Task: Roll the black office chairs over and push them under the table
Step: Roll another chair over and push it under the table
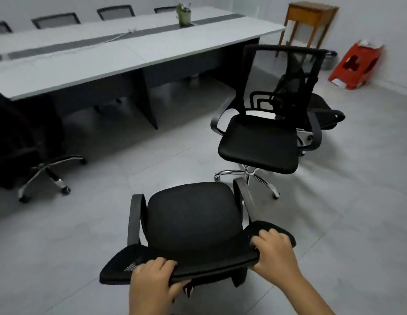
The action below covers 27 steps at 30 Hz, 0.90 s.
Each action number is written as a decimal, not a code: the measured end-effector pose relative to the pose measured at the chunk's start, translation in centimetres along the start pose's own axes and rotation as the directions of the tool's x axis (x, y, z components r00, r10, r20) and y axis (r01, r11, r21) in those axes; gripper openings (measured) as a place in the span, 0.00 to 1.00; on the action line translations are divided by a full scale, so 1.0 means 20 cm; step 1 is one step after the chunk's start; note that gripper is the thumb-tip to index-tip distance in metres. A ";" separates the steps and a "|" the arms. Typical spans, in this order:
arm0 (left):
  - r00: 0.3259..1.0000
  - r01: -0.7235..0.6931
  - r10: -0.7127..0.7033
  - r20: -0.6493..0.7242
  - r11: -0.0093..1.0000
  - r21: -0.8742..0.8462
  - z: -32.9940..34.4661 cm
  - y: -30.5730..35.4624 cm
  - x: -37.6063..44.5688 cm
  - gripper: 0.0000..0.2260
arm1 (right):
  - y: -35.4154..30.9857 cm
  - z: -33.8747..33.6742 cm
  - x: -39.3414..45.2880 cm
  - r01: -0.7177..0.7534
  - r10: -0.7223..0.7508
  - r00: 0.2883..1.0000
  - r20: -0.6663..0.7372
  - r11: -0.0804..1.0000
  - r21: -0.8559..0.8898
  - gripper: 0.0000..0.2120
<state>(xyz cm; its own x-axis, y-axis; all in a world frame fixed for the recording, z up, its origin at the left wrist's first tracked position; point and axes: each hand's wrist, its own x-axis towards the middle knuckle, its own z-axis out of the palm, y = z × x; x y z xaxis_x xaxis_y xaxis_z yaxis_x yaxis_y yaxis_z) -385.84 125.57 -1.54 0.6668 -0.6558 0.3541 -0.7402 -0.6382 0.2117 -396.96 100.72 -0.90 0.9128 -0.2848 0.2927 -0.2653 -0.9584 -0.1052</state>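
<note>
Head view: I've got left hand (152,280) and right hand (274,253) both clamped on the backrest (198,262) of the chair (191,214) at bottom centre, well short of the table (84,64), two more chairs (261,142) waiting at right.

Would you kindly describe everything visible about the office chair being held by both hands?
The held office chair is black, with a padded fabric seat, two looped plastic armrests and a mesh backrest. It stands on the tiled floor, seat facing the table, its base hidden beneath the seat. The left hand and right hand grip the backrest's top edge.
</note>
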 end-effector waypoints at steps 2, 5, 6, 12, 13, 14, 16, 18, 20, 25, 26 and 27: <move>0.992 0.091 -0.089 -0.088 0.996 0.017 0.00 0.11 -0.06 0.32 | 0.07 0.00 0.00 0.120 -0.120 0.991 0.053 0.993 -0.003 0.22; 0.978 0.177 -0.170 -0.123 0.983 0.049 -0.02 0.22 -0.10 0.33 | 0.13 0.00 -0.02 0.243 -0.244 0.969 0.036 0.970 0.025 0.22; 0.975 0.198 -0.189 -0.117 0.978 0.071 -0.02 0.26 -0.12 0.32 | 0.16 0.00 -0.04 0.284 -0.285 0.959 0.005 0.958 0.037 0.22; 0.977 0.156 -0.130 -0.168 0.976 0.153 0.07 0.45 -0.23 0.13 | 0.38 -0.01 -0.03 0.461 -0.454 0.880 -0.141 0.887 0.025 0.16; 0.976 0.135 -0.100 -0.194 0.975 0.175 0.07 0.43 -0.25 0.12 | 0.41 -0.01 0.00 0.480 -0.472 0.870 -0.144 0.877 0.021 0.17; 0.973 0.128 -0.083 -0.218 0.971 0.203 0.06 0.41 -0.26 0.13 | 0.44 0.00 0.03 0.498 -0.490 0.861 -0.136 0.867 0.026 0.19; 0.957 0.136 -0.060 -0.284 0.957 0.256 0.05 0.34 -0.26 0.17 | 0.47 0.00 0.10 0.525 -0.519 0.849 -0.103 0.850 0.040 0.26; 0.936 0.158 -0.048 -0.349 0.943 0.293 0.05 0.28 -0.22 0.18 | 0.47 0.01 0.18 0.535 -0.531 0.844 -0.073 0.843 0.063 0.32; 0.919 0.211 -0.079 -0.387 0.927 0.311 0.07 0.23 -0.14 0.19 | 0.44 0.03 0.27 0.525 -0.519 0.851 -0.082 0.847 0.089 0.33; 0.897 0.324 -0.190 -0.400 0.897 0.301 0.09 0.03 0.07 0.20 | 0.32 0.15 0.62 0.524 -0.518 0.851 -0.080 0.848 0.083 0.32; 0.894 0.342 -0.211 -0.394 0.891 0.299 0.09 -0.03 0.13 0.20 | 0.30 0.18 0.70 0.518 -0.513 0.855 -0.078 0.852 0.079 0.32; 0.893 0.356 -0.228 -0.389 0.885 0.300 0.10 -0.10 0.19 0.21 | 0.27 0.22 0.78 0.512 -0.507 0.858 -0.081 0.855 0.078 0.30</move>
<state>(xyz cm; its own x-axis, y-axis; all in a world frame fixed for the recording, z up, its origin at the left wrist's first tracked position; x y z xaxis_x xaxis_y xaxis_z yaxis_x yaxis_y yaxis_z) -381.71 123.54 -2.35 0.7299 -0.2831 0.6221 -0.3911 -0.9195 0.0404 -382.72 91.23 -0.99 0.8929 0.2398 0.3811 0.2648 -0.9642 -0.0138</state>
